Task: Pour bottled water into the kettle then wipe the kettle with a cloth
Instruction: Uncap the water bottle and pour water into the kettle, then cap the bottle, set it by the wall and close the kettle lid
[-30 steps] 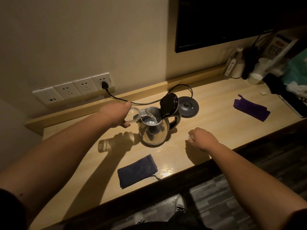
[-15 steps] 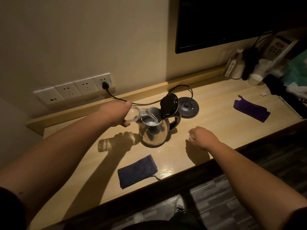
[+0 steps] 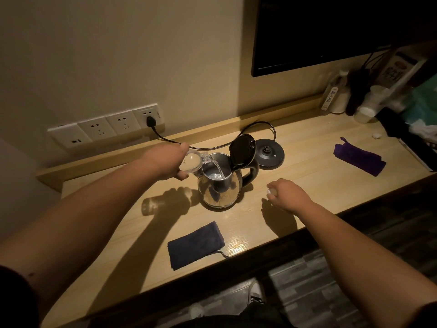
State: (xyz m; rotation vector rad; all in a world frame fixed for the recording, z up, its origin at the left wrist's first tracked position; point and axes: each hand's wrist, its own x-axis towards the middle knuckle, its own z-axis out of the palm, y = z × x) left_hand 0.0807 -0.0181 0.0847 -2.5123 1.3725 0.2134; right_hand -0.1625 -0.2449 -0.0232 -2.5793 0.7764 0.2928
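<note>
A shiny steel kettle (image 3: 221, 185) stands mid-desk with its black lid (image 3: 243, 149) flipped up. My left hand (image 3: 165, 162) grips a clear water bottle (image 3: 192, 162), tipped on its side with its neck over the kettle's mouth. A thin stream of water runs into the kettle. My right hand (image 3: 287, 194) hovers to the right of the kettle, fingers curled around a small white bottle cap (image 3: 269, 191). A dark blue cloth (image 3: 195, 245) lies flat near the desk's front edge, below the kettle.
The kettle's black base (image 3: 269, 152) sits behind it, its cord running to a wall socket (image 3: 150, 116). A purple cloth (image 3: 359, 158) lies at the right. Bottles and cups (image 3: 350, 100) crowd the back right corner under a dark screen (image 3: 331, 31).
The bottle stays tipped over the kettle and keeps pouring. Both hands have hardly moved.
</note>
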